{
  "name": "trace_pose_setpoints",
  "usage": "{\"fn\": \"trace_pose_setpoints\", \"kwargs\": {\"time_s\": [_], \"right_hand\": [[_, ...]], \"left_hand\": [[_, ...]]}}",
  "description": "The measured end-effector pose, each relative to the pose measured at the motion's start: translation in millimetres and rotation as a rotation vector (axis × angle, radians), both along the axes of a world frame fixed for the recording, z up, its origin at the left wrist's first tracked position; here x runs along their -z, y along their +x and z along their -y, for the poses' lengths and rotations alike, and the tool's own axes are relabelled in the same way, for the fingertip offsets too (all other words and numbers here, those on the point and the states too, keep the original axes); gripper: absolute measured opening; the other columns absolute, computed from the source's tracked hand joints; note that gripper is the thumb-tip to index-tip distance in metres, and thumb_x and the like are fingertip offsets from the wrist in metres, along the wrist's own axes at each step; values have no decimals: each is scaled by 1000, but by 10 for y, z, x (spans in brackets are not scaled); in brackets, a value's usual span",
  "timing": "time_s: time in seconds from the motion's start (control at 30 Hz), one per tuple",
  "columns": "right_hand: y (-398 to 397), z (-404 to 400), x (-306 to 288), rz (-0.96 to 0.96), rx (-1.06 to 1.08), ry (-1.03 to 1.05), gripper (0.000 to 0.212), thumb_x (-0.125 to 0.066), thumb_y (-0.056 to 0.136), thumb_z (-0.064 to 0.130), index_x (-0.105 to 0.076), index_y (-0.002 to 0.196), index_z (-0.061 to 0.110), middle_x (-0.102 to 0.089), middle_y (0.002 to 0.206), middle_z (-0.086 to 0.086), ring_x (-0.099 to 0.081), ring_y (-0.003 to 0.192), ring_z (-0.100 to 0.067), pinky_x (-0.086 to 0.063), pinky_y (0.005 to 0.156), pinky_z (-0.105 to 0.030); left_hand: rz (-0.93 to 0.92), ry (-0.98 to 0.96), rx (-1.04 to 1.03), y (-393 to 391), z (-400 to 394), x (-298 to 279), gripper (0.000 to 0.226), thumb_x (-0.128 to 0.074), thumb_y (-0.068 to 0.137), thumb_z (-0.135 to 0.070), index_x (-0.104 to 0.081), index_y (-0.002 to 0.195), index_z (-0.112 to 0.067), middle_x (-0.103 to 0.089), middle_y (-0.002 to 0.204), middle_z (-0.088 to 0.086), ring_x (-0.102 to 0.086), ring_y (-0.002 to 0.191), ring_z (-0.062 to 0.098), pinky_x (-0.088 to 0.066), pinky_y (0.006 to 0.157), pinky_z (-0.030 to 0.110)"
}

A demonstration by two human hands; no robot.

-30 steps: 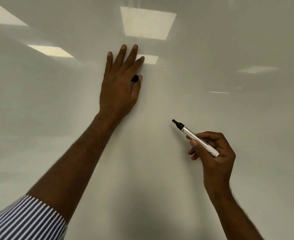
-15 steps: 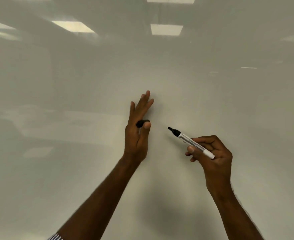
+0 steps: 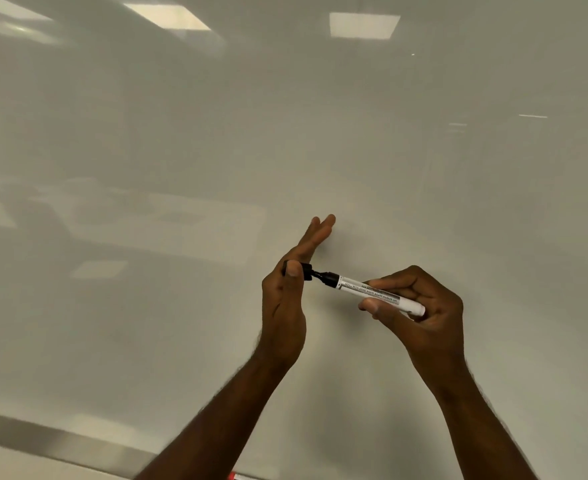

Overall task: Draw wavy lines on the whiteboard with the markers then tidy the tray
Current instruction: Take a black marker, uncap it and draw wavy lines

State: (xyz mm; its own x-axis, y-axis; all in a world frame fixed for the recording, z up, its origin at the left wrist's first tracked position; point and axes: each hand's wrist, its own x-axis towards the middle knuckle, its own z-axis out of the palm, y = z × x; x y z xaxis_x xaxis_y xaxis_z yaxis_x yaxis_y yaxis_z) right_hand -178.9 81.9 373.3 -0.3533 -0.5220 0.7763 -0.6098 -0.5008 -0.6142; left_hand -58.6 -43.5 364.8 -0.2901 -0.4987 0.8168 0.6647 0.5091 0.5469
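Observation:
The whiteboard [image 3: 354, 150] fills the view and shows no drawn lines. My right hand [image 3: 424, 306] grips a white marker [image 3: 372, 292] with a black tip that points left. My left hand [image 3: 285, 306] pinches the black cap [image 3: 304, 270] between thumb and forefinger, the other fingers straight and raised. The marker's tip meets the mouth of the cap, just in front of the board.
A metal tray edge [image 3: 60, 445] runs along the bottom left below the board. A red marker end [image 3: 233, 476] shows at the bottom edge between my forearms. Ceiling lights reflect in the board's upper part.
My left hand came off the board, down and to the right, carrying the cap. The marker tip and the cap have come together. The view dropped, so the tray edge now shows.

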Motion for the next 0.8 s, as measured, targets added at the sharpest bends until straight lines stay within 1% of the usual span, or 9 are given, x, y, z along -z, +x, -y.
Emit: {"fn": "trace_pose_setpoints", "kwargs": {"time_s": [0.13,0.23,0.27,0.33,0.4,0.5,0.6,0.7,0.8], "right_hand": [[20,53,8,-47,20,36,20,-82,77,24,-74,94,31,-76,90,11,-73,81,-17,-58,69,-23],[63,138,49,-15,-42,79,24,-81,79,45,-74,96,31,-78,91,4,-74,78,-22,-60,67,-27],[76,169,66,9,-75,93,26,-78,80,48,-75,97,29,-78,91,2,-75,75,-24,-60,64,-28],[104,247,125,36,-108,126,25,-74,83,41,-75,99,21,-78,87,1,-72,65,-23,-58,56,-27],[138,329,195,52,-129,175,17,-70,90,29,-73,99,15,-77,81,1,-67,55,-21,-54,49,-26],[212,438,286,101,-203,274,13,-64,94,21,-72,99,12,-75,74,-4,-64,47,-23,-50,43,-24],[350,539,434,158,-297,425,22,-56,93,23,-71,106,12,-75,74,-8,-68,52,-26,-50,43,-25],[536,659,733,135,-364,608,29,-55,94,25,-70,111,8,-78,84,-9,-72,64,-28,-53,50,-29],[736,748,1167,137,-341,728,20,-60,97,19,-72,109,9,-78,86,-6,-71,69,-28,-53,55,-30]], "left_hand": [[53,36,34,24,23,70,66,-32,106,-49,-47,142,5,-51,149,15,-42,143,31,-32,118,56],[94,89,99,63,51,147,61,-34,105,-48,-54,135,1,-53,146,17,-46,140,33,-36,115,56],[98,110,121,79,67,174,59,-35,105,-47,-57,133,0,-54,145,18,-47,139,35,-36,114,57],[113,156,140,131,112,243,59,-34,105,-46,-58,131,1,-55,144,18,-50,136,36,-38,113,59],[141,187,149,188,171,337,57,-31,106,-43,-58,130,1,-56,143,19,-52,134,37,-38,111,62],[172,211,159,306,265,471,51,-22,106,-29,-60,124,0,-57,140,21,-53,132,38,-38,110,65],[244,213,143,511,354,599,49,-21,105,-23,-61,120,1,-59,137,23,-56,130,37,-41,109,62],[382,209,105,810,478,846,48,-25,107,-20,-62,122,5,-63,134,20,-59,128,32,-46,107,54],[563,297,49,1163,588,1258,41,-36,108,-23,-63,126,1,-71,122,10,-67,116,25,-55,97,46]]}}
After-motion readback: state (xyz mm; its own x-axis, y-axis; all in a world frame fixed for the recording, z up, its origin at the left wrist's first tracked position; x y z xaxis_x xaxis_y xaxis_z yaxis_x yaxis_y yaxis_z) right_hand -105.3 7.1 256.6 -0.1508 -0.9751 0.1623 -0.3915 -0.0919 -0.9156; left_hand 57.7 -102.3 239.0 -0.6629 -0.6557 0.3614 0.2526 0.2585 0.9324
